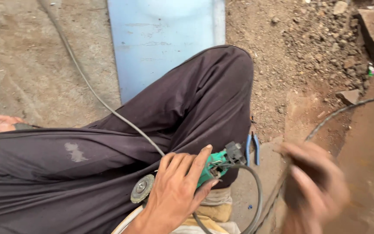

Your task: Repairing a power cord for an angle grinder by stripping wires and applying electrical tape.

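left hand (176, 197) fingers wrapped round green-bodied angle grinder (208, 167) with round grey disc (142, 188), resting on near lap | right hand (314, 188) blurred, grip unclear | blue-handled pliers (253, 149) on ground, right | grinding apparently not begun

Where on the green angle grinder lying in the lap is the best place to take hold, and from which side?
Probably the green body of the angle grinder, from above, as the left hand already lies. The disc sits exposed at one end and the cable leaves the other, so the middle is the safe part.
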